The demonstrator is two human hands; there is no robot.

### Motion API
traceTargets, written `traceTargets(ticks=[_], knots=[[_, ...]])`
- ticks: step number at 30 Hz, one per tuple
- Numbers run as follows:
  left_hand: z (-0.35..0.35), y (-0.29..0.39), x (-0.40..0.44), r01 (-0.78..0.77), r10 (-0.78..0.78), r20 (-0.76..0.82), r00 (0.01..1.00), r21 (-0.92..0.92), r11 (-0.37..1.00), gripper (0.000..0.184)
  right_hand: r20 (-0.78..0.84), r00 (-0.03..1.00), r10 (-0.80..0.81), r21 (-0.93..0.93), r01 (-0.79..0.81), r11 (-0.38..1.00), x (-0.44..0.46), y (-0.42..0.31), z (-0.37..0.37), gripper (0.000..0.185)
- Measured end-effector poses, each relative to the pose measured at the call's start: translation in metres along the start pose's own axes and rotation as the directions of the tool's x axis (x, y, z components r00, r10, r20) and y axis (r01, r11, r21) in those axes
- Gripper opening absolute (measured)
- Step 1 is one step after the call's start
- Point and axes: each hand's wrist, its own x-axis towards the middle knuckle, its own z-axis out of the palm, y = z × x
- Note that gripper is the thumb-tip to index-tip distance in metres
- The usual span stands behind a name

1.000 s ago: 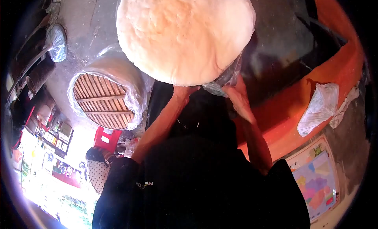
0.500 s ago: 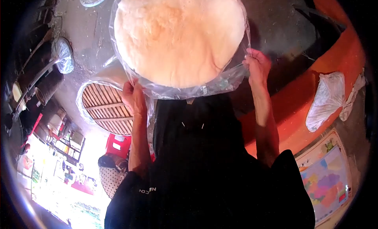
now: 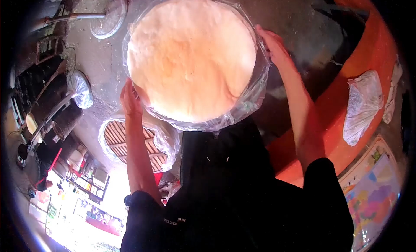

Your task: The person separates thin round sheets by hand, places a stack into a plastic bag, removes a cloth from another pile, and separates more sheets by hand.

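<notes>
A large round, pale, dough-like slab [image 3: 190, 61] fills the upper middle of the head view, with a browner patch on top. Clear plastic film [image 3: 245, 107] lies crumpled around its edge; whatever bears it underneath is hidden. My left hand [image 3: 131, 98] is at the left side of the slab, fingers stretched upward along the film's edge. On the upper right side, my right hand [image 3: 272, 44] rests by the film with its fingers extended. Neither hand visibly pinches the film now.
A round slatted wooden rack [image 3: 132, 143], wrapped in plastic, stands at lower left. An orange curved surface [image 3: 329, 109] on the right carries a whitish plastic bag [image 3: 363, 107]. A round lid-like disc [image 3: 109, 18] is at upper left. A colourful map [image 3: 375, 195] lies lower right.
Both hands have released the film's near edge and moved farther up along the slab's sides. The slab appears lower in view and shows its whole outline.
</notes>
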Motion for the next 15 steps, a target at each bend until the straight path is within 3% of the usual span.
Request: traceTargets(ticks=[1,2,3,5,8,9,11,12,13,14,15], knots=[[0.001,-0.001,0.008,0.135,-0.123,0.125,0.985,-0.096,0.986,0.02,0.113,0.993,-0.037,0.063,0.03,0.998,0.007,0.002,0.008,0.043],[0.003,-0.004,0.013,0.013,-0.003,0.176,0.984,-0.057,0.998,0.016,0.22,0.972,-0.082,0.128,0.055,0.99,0.013,0.004,0.011,0.033],[0.003,-0.006,0.019,0.004,0.007,0.181,0.984,-0.06,0.998,0.016,0.217,0.972,-0.092,0.134,0.064,0.989,0.021,0.003,0.008,0.033],[0.009,0.007,0.005,-0.107,0.105,0.037,0.994,0.075,0.991,0.013,0.119,0.954,-0.275,0.02,0.274,0.961,0.019,-0.002,0.0,0.021],[-0.002,0.006,-0.003,-0.198,0.194,0.048,0.98,0.113,0.974,0.012,0.168,0.976,-0.141,-0.015,0.146,0.989,0.004,0.009,-0.007,0.023],[-0.005,0.002,-0.01,-0.208,0.205,0.037,0.978,0.143,0.968,0.014,0.127,0.971,-0.205,-0.111,0.219,0.969,0.006,0.021,-0.005,0.024],[-0.024,-0.015,-0.005,-0.22,0.217,0.044,0.975,0.107,0.969,0.019,0.114,0.993,-0.009,-0.016,0.011,1.0,-0.028,-0.01,-0.007,0.038],[-0.038,-0.026,0.006,-0.32,0.305,0.104,0.947,0.176,0.931,0.024,0.12,0.993,-0.004,0.033,0.0,0.999,-0.032,-0.006,-0.008,0.035],[-0.033,-0.02,-0.002,-0.349,0.348,0.052,0.936,0.259,0.901,0.025,0.25,0.953,-0.169,0.059,0.16,0.985,-0.038,0.003,-0.019,0.028],[-0.04,-0.022,0.002,-0.341,0.322,0.119,0.939,0.212,0.916,0.027,0.373,0.904,-0.209,-0.029,0.237,0.971,-0.045,0.005,-0.027,0.024],[-0.016,0.006,-0.027,-0.221,0.212,0.065,0.975,0.271,0.937,0.026,0.418,0.862,-0.285,-0.125,0.366,0.922,-0.042,0.021,-0.038,0.024]])
